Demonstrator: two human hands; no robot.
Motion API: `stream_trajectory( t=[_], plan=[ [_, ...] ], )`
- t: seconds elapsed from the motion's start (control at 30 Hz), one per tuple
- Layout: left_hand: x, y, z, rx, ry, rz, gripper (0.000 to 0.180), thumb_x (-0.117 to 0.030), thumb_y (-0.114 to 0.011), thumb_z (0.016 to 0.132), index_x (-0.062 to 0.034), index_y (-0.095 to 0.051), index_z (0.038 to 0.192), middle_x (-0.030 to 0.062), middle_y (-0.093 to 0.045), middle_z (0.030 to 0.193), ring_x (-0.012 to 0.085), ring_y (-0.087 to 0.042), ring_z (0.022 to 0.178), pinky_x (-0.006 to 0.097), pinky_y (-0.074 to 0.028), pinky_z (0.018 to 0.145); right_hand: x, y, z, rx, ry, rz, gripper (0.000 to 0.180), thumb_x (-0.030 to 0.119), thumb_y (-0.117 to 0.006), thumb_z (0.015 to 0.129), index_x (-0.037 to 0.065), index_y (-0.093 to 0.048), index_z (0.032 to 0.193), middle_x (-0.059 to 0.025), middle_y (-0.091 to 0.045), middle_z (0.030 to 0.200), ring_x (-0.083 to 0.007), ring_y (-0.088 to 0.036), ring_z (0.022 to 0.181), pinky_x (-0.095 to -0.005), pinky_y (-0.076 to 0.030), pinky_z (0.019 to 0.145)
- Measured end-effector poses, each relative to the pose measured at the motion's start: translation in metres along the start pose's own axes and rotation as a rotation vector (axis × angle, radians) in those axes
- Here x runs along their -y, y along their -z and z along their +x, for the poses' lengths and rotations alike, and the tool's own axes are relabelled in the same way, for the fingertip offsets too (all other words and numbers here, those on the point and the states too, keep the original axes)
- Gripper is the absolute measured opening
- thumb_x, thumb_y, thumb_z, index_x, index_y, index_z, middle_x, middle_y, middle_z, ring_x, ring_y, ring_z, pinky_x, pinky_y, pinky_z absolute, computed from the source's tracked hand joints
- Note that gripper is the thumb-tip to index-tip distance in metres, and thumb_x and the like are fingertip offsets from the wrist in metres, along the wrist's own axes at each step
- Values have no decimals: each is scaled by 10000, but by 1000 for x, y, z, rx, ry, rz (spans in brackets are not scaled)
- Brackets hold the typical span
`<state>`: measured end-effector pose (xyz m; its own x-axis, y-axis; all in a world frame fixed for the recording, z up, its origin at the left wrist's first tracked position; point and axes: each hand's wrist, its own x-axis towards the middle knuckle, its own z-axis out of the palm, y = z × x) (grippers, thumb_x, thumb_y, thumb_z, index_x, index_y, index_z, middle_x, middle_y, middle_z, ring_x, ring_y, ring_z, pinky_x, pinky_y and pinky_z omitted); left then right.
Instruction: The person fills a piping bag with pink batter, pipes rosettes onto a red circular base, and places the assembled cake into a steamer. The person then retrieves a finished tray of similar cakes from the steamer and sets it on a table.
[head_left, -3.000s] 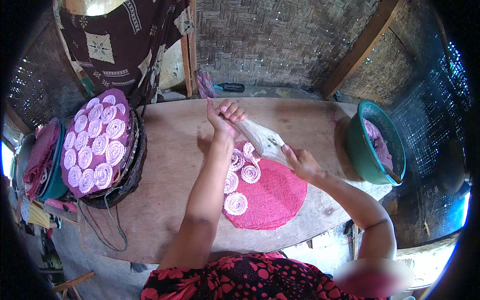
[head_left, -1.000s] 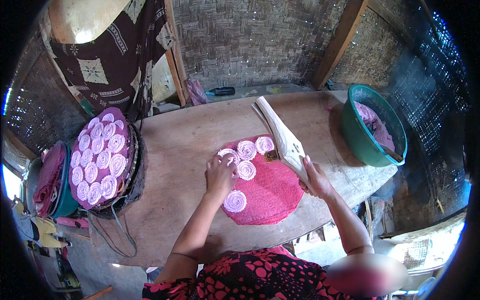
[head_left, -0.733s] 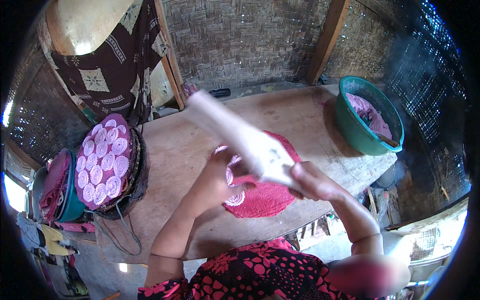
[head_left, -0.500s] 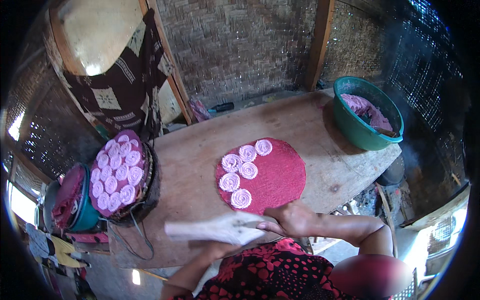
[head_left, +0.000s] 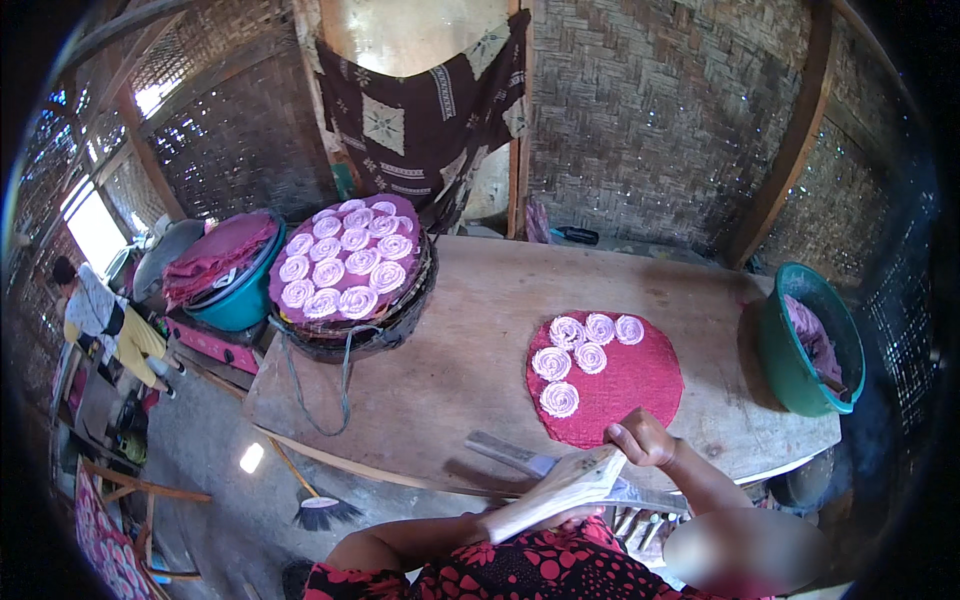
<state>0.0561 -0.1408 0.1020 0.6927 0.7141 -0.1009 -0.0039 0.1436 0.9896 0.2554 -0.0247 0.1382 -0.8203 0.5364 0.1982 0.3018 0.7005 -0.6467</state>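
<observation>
A round red mat (head_left: 635, 375) lies on the wooden table, bearing several pale pink piped swirls (head_left: 559, 400) along its left and far side. Just nearer than the mat, I hold a pale wooden tool (head_left: 560, 492) with a long grey bar crossing it; it looks like a hand press, but its exact kind is unclear. My right hand (head_left: 643, 438) is closed at the tool's upper end, beside the mat's near edge. Partly hidden beneath the tool, my left hand (head_left: 572, 516) supports it close to my body.
At the table's left end, a mat full of pink swirls (head_left: 350, 260) tops a dark round stack. Beyond it sits a teal basin (head_left: 240, 312) with red mats. A green tub (head_left: 815, 330) of pink dough stands right. Another person (head_left: 110, 320) and a broom (head_left: 322, 508) are at left.
My view has turned left, so the table appears further right. The wooden tool has swung from nearly level to slanted, its right end higher. The swirls on the near mat look the same.
</observation>
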Motion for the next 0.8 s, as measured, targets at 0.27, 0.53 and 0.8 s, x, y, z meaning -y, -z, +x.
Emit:
stream_trajectory(
  t=[0.27,0.53,0.8],
  plan=[
    [-9,24,51,201,222,6,88,-125,-629,889,-52,-620,939,-4,-548,665,56,-531,543,234,-435,486,91,28,6,-215,628,-159,441,387,-484,954,58,-511,1247,-101,-591,888,-291,-604,674,-393,-509,659],
    [-108,-51,133,334,-127,106,129,-108,-634,874,-55,-635,992,43,-608,816,117,-593,742,286,-462,657,126,113,-71,-115,339,-398,366,56,-564,781,34,-467,1134,-137,-495,823,-319,-606,644,-418,-494,487],
    [-115,-78,169,164,-239,588,206,-100,-656,843,-75,-655,1047,69,-671,965,196,-656,915,344,-488,826,73,171,-182,-477,-4,-159,267,-18,-609,782,18,-475,1010,-166,-545,857,-274,-581,613,-358,-460,512]
  ],
)
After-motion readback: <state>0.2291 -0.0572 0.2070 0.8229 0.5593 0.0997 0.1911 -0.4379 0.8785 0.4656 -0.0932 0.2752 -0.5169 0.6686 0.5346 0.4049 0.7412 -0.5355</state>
